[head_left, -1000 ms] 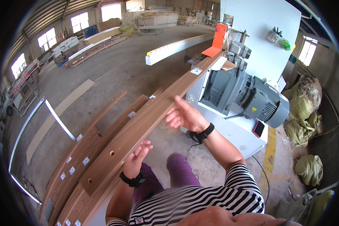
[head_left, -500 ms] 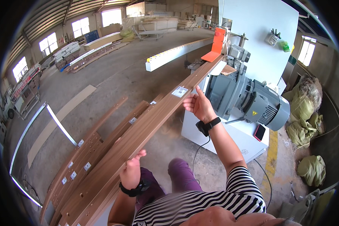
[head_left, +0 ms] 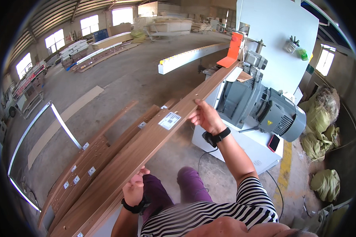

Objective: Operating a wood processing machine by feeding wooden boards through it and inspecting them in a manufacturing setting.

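Right hand (head_left: 205, 117) gripping the near edge of a long brown wood-grain board (head_left: 146, 146), fingers curled over it, beside a white label (head_left: 169, 120). Left hand (head_left: 133, 189) at seven o'clock, cupped under the board's lower stretch. Board running toward one o'clock, ending at an orange guard (head_left: 232, 51) above a grey motor (head_left: 261, 110).

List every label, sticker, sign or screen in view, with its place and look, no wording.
White rectangular label: on the long brown board, just left of the right hand.
Small white stickers: on the stacked brown boards, left of the left hand.
Yellow triangular warning sticker: on the grey electric motor's body.
Dark phone with red edge: lying on the white machine base, screen off.
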A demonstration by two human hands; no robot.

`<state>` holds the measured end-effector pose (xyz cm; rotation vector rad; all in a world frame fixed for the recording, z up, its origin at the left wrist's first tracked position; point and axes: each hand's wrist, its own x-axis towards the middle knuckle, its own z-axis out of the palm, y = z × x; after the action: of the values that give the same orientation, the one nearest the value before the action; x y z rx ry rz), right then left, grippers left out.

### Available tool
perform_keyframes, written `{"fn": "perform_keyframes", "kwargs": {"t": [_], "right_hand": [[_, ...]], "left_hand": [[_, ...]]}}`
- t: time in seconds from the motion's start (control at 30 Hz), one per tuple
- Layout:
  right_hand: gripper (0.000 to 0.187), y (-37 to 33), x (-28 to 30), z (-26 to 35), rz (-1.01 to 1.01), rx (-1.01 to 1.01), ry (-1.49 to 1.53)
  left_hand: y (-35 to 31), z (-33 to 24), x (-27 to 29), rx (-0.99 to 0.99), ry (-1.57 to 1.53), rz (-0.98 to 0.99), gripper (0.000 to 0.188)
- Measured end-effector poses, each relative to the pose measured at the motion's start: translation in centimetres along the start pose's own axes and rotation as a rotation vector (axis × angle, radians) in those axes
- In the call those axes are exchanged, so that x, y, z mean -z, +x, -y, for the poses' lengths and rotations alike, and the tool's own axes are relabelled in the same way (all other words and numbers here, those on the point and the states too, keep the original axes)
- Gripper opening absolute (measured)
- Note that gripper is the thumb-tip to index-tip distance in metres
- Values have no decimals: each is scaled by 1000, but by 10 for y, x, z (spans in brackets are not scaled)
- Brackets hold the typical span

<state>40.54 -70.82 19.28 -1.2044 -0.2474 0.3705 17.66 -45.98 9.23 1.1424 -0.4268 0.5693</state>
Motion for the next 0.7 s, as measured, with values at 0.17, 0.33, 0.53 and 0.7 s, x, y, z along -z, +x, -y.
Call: {"fn": "perform_keyframes", "kwargs": {"t": [0.17,0.33,0.53,0.7], "right_hand": [[40,-16,-17,-3,157,-93,4],[45,-7,-6,-8,137,-58,76],[45,7,8,-6,42,-11,105],[43,10,7,-6,20,14,147]], "left_hand": [[12,8,-9,-41,-35,43,49],[4,-10,-13,-47,17,-54,39],[-12,-28,-2,-69,109,-260,57],[-14,-20,2,-96,183,-85,55]]}}
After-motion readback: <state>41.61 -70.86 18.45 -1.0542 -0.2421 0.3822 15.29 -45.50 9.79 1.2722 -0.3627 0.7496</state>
